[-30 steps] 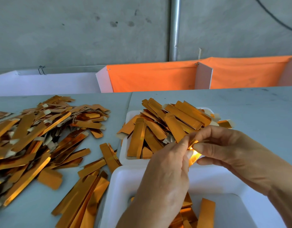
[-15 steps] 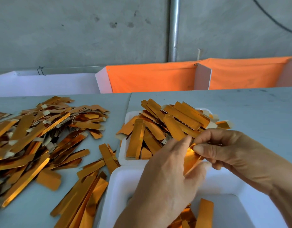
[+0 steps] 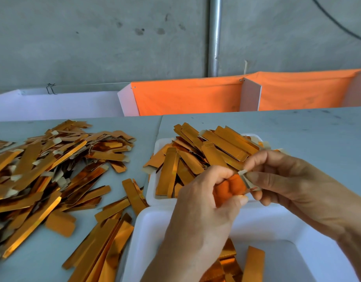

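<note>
A: Strip (image 3: 232,185)?
B: Between both hands, above the near tray (image 3: 144,231). Left hand (image 3: 204,202) curls round its gold body; right hand (image 3: 293,186) pinches the pale end tab.
A: Step?
B: Folding the tab, likely. Next needs a firm crease, then a drop into the tray. Rim close below; pile (image 3: 43,165) well left; moving room rightward over table (image 3: 297,131).

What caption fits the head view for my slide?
Left hand and right hand grip one gold strip where the near tray meets the heaped far tray, a loose strip pile alongside.
</note>
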Action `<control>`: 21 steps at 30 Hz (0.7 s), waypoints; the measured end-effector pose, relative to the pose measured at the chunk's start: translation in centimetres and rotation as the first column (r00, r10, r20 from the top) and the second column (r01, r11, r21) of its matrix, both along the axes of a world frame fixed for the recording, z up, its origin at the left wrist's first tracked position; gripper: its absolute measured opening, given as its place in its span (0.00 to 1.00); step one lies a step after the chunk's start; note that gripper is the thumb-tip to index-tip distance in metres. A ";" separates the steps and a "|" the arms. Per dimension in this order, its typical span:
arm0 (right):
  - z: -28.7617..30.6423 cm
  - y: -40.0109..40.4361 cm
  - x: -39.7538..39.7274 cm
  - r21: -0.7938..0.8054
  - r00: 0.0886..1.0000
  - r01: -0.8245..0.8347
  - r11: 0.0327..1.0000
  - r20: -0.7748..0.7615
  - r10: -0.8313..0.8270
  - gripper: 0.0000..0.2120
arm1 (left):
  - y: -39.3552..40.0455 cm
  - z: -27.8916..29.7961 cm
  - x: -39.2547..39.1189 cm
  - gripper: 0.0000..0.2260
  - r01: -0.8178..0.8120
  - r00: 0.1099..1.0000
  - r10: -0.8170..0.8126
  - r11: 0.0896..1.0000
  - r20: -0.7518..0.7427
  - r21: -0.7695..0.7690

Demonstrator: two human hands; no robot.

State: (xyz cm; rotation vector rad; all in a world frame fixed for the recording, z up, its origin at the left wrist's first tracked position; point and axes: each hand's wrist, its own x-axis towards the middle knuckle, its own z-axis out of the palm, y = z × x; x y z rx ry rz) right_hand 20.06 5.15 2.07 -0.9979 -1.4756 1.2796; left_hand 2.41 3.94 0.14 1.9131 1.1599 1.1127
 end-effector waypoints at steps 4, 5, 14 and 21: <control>0.1 0.0 0.1 0.058 0.997 -0.005 0.998 0.081 0.001 0.05 | 0.3 -0.3 -0.2 0.11 0.001 1.000 -0.001 0.999 -0.002 -0.033; 0.1 -0.1 0.2 0.072 0.994 -0.017 0.997 0.108 0.009 0.05 | 0.3 -0.3 -0.2 0.11 -0.001 1.000 0.001 0.999 -0.007 -0.034; 0.3 -0.3 0.3 0.108 0.978 -0.058 0.992 0.207 0.035 0.04 | 0.3 -0.1 -0.5 0.12 0.004 0.999 -0.005 1.000 -0.038 -0.021; -0.2 0.0 -0.8 0.065 0.948 -0.008 0.998 0.318 -0.014 0.06 | 0.1 -0.6 -0.3 0.17 -0.006 0.988 0.018 0.997 -0.156 0.081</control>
